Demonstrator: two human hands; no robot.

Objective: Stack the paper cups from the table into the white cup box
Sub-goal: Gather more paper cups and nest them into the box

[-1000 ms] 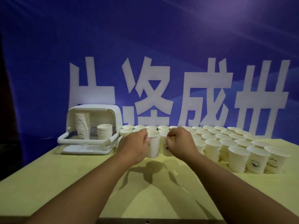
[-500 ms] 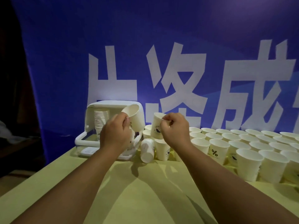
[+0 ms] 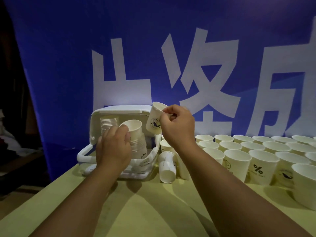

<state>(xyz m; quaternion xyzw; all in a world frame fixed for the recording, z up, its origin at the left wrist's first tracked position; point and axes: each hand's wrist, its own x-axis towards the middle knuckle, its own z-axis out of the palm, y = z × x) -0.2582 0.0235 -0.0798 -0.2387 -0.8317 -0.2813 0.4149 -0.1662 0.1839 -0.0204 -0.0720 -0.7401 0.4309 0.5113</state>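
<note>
head view: left hand (image 3: 113, 147) curled round a tilted cup (image 3: 133, 127) at the top of the short stack (image 3: 139, 147) inside the open white box (image 3: 119, 110), near 8 o'clock from frame centre. taller stack (image 3: 108, 124) at 10 o'clock of it, deeper in the box. right hand (image 3: 177, 127) pinching the rim of a whale cup (image 3: 154, 120), held in the air above the box's right wall. fallen cup (image 3: 167, 166) on its side just beside the box at 3 o'clock; rows (image 3: 263, 161) of upright cups beyond, on the table (image 3: 153, 211). banner (image 3: 68, 48) behind.

Your left hand (image 3: 113, 147) now lowers its plain white paper cup (image 3: 133, 127) to the nested white cup stack (image 3: 138, 147) beneath; your right hand (image 3: 177, 124) raises its printed white paper cup (image 3: 154, 121).
</note>
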